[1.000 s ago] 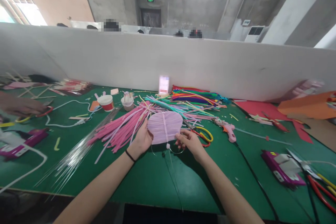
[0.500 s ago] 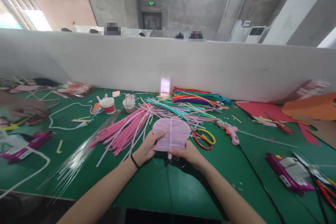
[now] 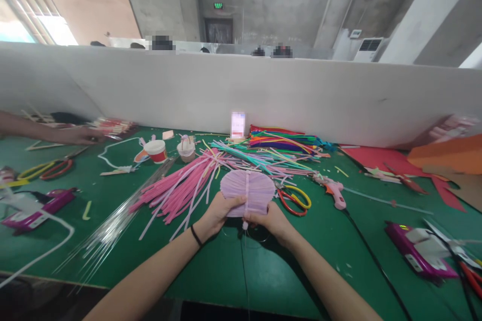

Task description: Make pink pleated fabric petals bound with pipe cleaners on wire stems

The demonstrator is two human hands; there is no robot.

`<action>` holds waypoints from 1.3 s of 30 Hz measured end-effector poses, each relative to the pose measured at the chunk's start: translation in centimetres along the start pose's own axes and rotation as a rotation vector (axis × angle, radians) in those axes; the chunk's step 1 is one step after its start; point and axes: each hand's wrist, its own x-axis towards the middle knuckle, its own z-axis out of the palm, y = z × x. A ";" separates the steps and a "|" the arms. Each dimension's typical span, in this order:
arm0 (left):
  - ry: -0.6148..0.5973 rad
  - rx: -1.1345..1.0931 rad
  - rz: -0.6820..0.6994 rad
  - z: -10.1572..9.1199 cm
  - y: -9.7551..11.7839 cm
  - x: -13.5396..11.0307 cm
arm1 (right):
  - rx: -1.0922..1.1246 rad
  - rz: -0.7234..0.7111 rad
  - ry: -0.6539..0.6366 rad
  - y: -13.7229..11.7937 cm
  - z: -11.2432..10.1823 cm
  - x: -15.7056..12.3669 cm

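Note:
A lilac fan-shaped piece (image 3: 259,191), made of pipe cleaners laid side by side with a centre rib, is held up over the table between both hands. My left hand (image 3: 222,212) grips its lower left edge, the thumb lying across the front towards the rib. Closed on the lower right edge is my right hand (image 3: 274,220), its thumb near the foot of the rib. Thin wire hangs below the piece from a small lilac knob (image 3: 245,225). The fingers behind the piece are hidden.
Pink pipe cleaners (image 3: 181,185) and a multicoloured bundle (image 3: 286,139) lie behind. Red-and-yellow scissors (image 3: 295,199) and a pink glue gun (image 3: 333,190) sit right. Clear sticks (image 3: 109,225), a paper cup (image 3: 155,151) and a purple power strip (image 3: 39,208) are left. Another person's hand (image 3: 85,135) reaches in.
My left thumb has slid right across the piece to the rib. The other person's hand at the left has moved away from the scissors, towards the back of the table.

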 end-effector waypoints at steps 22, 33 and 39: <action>-0.077 -0.045 -0.030 0.0 0.1 0.1 | 0.086 0.004 0.081 0.5 0.3 0.1; -0.127 0.058 -0.078 -0.2 0.0 -0.4 | 0.140 -0.039 0.096 0.5 -0.1 0.3; -0.103 0.031 -0.054 0.1 0.2 -0.3 | 0.134 -0.028 0.042 0.4 0.1 0.2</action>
